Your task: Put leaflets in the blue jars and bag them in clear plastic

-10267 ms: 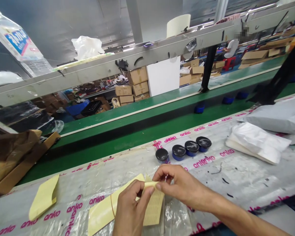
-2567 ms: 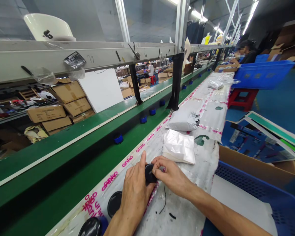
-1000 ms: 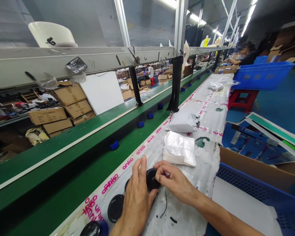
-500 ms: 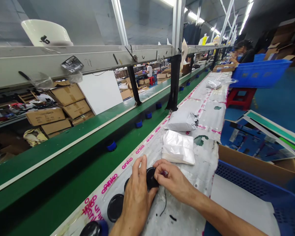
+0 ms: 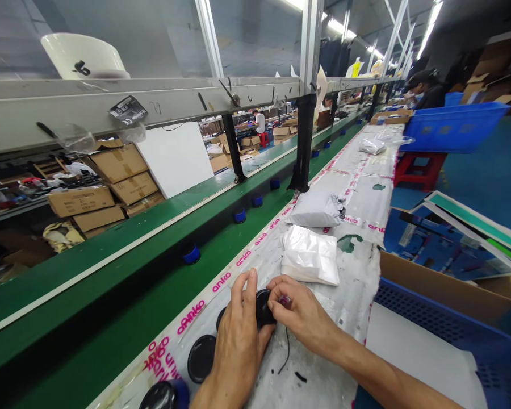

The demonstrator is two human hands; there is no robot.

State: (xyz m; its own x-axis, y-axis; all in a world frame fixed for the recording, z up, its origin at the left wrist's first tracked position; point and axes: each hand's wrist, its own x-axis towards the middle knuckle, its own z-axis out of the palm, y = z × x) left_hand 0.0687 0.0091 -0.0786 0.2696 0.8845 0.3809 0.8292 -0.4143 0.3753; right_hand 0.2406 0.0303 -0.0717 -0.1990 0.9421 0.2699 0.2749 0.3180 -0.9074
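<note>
A round black-topped piece (image 5: 263, 307) lies on the wrapped bench between my hands. My left hand (image 5: 241, 335) holds it from the left, between thumb and fingers. The thumb and fingers of my right hand (image 5: 296, 309) are pinched at its right edge, with a small pinkish spot showing beside them. What the pinch holds is hidden. A second black disc (image 5: 201, 358) is left of my left hand, and another, partly covered, peeks out behind the fingers. Closer to me stands a black-topped piece with a blue side (image 5: 164, 394). A thin black strand (image 5: 287, 352) lies below my right hand.
Blue round pieces (image 5: 191, 255) sit spaced along the green conveyor (image 5: 162, 295). Beyond my hands lie a stack of clear plastic bags (image 5: 310, 255) and a grey-white packet (image 5: 315, 210). A blue basket (image 5: 485, 352) is at right. Another person (image 5: 428, 91) sits farther along.
Hands and held piece stay nearly in place, with only a slight shift of the view. The nearest blue pieces on the conveyor have moved slightly towards me.
</note>
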